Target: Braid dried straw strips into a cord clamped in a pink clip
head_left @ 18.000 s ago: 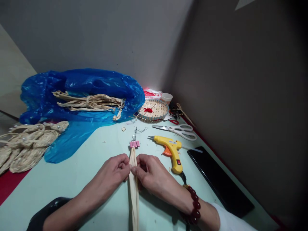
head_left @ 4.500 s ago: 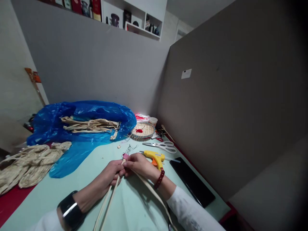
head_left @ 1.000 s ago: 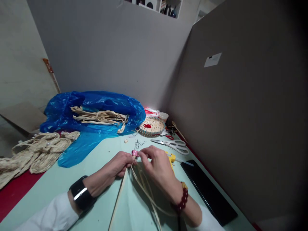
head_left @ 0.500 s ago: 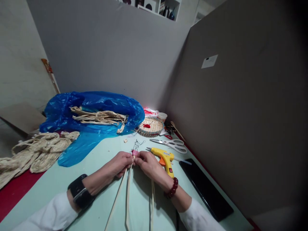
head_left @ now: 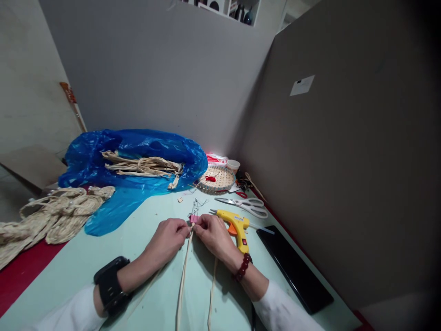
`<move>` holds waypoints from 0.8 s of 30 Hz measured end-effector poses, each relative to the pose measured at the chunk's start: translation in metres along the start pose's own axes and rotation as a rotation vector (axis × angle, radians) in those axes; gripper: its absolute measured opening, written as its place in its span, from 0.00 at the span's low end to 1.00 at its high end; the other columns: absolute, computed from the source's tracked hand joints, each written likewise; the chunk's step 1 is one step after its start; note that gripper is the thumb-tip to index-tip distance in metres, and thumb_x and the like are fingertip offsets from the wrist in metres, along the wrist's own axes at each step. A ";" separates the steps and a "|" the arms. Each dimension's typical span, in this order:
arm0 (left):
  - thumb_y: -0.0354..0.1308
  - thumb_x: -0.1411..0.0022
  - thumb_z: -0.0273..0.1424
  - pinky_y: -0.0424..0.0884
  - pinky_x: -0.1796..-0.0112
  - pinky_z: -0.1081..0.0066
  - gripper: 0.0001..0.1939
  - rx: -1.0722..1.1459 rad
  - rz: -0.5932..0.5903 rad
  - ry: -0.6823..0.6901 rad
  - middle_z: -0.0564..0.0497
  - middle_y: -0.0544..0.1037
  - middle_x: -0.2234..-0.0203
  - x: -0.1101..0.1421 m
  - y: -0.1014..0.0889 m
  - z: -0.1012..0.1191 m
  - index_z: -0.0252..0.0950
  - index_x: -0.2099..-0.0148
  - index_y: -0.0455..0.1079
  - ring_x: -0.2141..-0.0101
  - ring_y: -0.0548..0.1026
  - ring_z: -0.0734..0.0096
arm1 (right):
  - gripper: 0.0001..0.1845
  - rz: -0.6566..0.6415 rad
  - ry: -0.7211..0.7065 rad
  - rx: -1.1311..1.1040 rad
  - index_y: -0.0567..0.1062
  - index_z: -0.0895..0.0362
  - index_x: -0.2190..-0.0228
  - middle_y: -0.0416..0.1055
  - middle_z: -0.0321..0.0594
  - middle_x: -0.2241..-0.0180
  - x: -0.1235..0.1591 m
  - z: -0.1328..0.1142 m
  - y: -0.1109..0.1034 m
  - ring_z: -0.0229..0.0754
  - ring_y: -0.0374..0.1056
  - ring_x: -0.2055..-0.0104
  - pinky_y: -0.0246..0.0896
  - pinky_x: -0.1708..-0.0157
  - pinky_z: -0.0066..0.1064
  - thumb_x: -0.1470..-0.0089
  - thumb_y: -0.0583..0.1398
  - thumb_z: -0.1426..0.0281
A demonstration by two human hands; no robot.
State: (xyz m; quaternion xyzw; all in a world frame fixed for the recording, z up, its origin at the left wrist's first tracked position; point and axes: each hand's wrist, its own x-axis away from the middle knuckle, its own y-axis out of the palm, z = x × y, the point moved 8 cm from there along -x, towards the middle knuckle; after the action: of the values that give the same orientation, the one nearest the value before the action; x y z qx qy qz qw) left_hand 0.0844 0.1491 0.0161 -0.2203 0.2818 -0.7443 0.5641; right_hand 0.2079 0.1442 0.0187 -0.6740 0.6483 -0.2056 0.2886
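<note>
Long pale straw strips (head_left: 182, 285) run from a small pink binder clip (head_left: 194, 219) toward me across the pale green table (head_left: 86, 257). My left hand (head_left: 168, 239) pinches the strips just left of the clip. My right hand (head_left: 212, 233), with a dark red bead bracelet at the wrist, pinches them just right of the clip. The two sets of fingertips almost meet at the clip. A black band sits on my left wrist.
A yellow glue gun (head_left: 235, 222), white-handled scissors (head_left: 248, 206) and a black phone (head_left: 293, 266) lie right of my hands. A round woven tray (head_left: 217, 179) and a blue plastic bag (head_left: 131, 161) holding straw bundles sit behind. Woven straw pieces (head_left: 51, 218) lie far left. Grey walls close off the back and right.
Over the last second my right hand came down from above the clip and closed on the strips beside it. The strips now lie straighter toward me. My left hand stayed put.
</note>
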 end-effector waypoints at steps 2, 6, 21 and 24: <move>0.48 0.43 0.34 0.55 0.72 0.71 0.13 -0.056 0.036 0.015 0.56 0.68 0.84 0.005 -0.003 0.006 0.38 0.79 0.63 0.76 0.66 0.68 | 0.08 0.016 -0.013 0.007 0.69 0.59 0.80 0.63 0.33 0.82 0.001 -0.001 0.000 0.34 0.57 0.76 0.44 0.75 0.25 0.51 0.58 0.74; 0.43 0.38 0.31 0.58 0.71 0.72 0.15 -0.125 0.031 0.057 0.55 0.69 0.83 0.013 0.004 0.020 0.39 0.77 0.61 0.76 0.67 0.69 | 0.07 0.037 -0.020 0.001 0.70 0.59 0.80 0.65 0.33 0.81 0.003 -0.003 0.000 0.35 0.58 0.76 0.45 0.74 0.26 0.52 0.57 0.76; 0.40 0.34 0.25 0.69 0.62 0.56 0.16 -0.454 -0.092 0.180 0.38 0.80 0.64 0.034 0.031 0.034 0.31 0.56 0.69 0.64 0.79 0.49 | 0.09 -0.088 0.042 -0.180 0.70 0.59 0.80 0.63 0.32 0.82 -0.002 0.007 0.000 0.34 0.58 0.78 0.49 0.77 0.24 0.51 0.57 0.71; 0.38 0.34 0.24 0.70 0.62 0.54 0.17 -0.480 -0.117 0.206 0.36 0.79 0.63 0.038 0.033 0.039 0.29 0.55 0.69 0.64 0.79 0.48 | 0.12 -0.116 0.032 -0.203 0.70 0.60 0.81 0.62 0.33 0.82 0.000 0.006 0.001 0.34 0.56 0.78 0.48 0.77 0.25 0.51 0.58 0.66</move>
State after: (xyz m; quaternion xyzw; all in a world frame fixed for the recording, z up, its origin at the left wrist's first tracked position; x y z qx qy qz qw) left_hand 0.1230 0.0993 0.0235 -0.2866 0.4928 -0.7060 0.4202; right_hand 0.2111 0.1453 0.0138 -0.7328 0.6300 -0.1661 0.1962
